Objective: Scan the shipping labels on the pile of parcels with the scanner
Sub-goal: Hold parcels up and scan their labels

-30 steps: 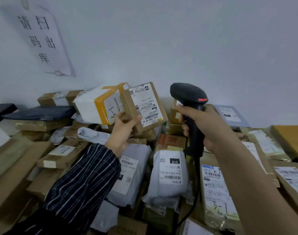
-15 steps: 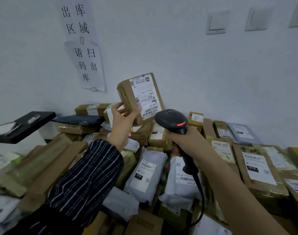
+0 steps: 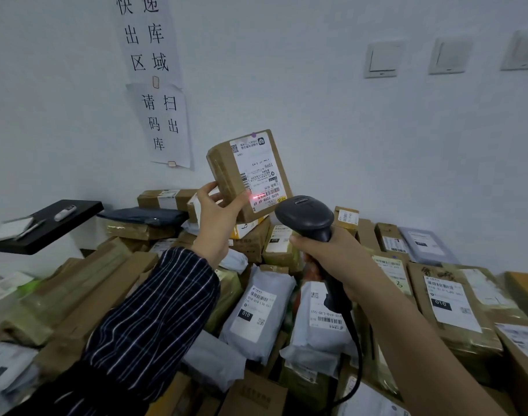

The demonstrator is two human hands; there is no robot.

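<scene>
My left hand (image 3: pixel 216 216) holds a small brown cardboard parcel (image 3: pixel 223 166) up in front of the wall, tilted, gripping its lower left corner. Its white shipping label (image 3: pixel 258 169) faces me, and a red scan line lies across the barcode near the label's lower edge. My right hand (image 3: pixel 336 259) grips the handle of a black corded scanner (image 3: pixel 304 216), whose head sits just below and right of the parcel, pointing at the label. Under both arms spreads the pile of parcels (image 3: pixel 256 313): brown boxes and grey mailer bags with white labels.
A black shelf (image 3: pixel 46 225) with a white pad and a small device juts out at the left. Paper signs (image 3: pixel 163 121) hang on the white wall, with three wall switches (image 3: pixel 381 58) at the upper right. The scanner cable (image 3: pixel 357 364) drops across the parcels.
My left hand has lifted the brown parcel off the pile and up against the wall. The scanner has dropped below it and now casts a red line on the barcode. My view has tilted upward.
</scene>
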